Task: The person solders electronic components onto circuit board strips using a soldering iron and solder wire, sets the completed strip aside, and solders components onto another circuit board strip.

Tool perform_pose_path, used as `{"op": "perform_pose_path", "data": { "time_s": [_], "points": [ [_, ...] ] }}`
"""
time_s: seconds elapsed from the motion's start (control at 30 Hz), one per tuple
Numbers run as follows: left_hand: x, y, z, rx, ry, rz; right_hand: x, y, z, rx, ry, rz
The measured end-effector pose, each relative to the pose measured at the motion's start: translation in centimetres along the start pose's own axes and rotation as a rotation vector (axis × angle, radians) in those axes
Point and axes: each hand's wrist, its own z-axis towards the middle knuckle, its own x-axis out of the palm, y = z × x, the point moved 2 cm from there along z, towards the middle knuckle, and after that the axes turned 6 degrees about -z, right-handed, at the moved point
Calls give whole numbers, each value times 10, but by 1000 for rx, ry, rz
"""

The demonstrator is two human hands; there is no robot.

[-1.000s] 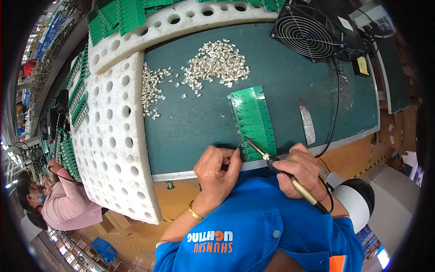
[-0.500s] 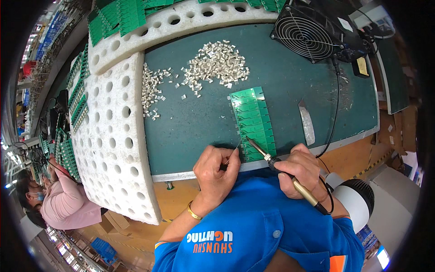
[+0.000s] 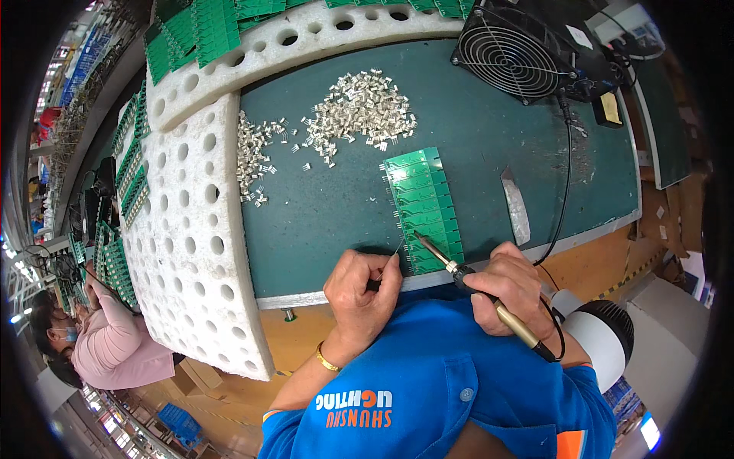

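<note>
A green circuit board panel (image 3: 425, 200) lies near the front edge of the dark green work mat, with small white connectors and their pins along its left side. My right hand (image 3: 508, 289) grips a soldering iron (image 3: 520, 322), its tip touching or just over the lower left part of the panel. Beside the panel's lower left corner, my left hand (image 3: 362, 291) pinches a thin strand of solder wire (image 3: 399, 246), whose end points at the iron's tip. Whether wire and tip touch is too small to tell.
Piles of white connectors (image 3: 359, 109) lie behind the panel. White foam boards with holes (image 3: 183, 222) stand left and back, bearing more green panels (image 3: 215, 30). A black fan (image 3: 511, 63) sits at the back right, near a silvery strip (image 3: 517, 208). Another person in pink (image 3: 122, 336) works at left.
The whole view has shifted slightly. Both hands hold nearly the same pose, the iron's tip and the solder wire still meeting near the panel's left edge.
</note>
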Motion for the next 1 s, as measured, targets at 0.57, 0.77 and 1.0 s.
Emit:
{"op": "perform_pose_path", "data": {
  "time_s": [0.57, 0.77, 1.0],
  "points": [
    [-1, 7, -8, -14, -51, -6, -37, -15, 0, -84, -267, -114],
    [1, 8, -8, 22, -64, -22, -114, -42, 1, 207, -805, -485],
    [1, 5, -6, 87, -99, 22, -194, -136, 55, 313, -903, -695]
  ]
}}
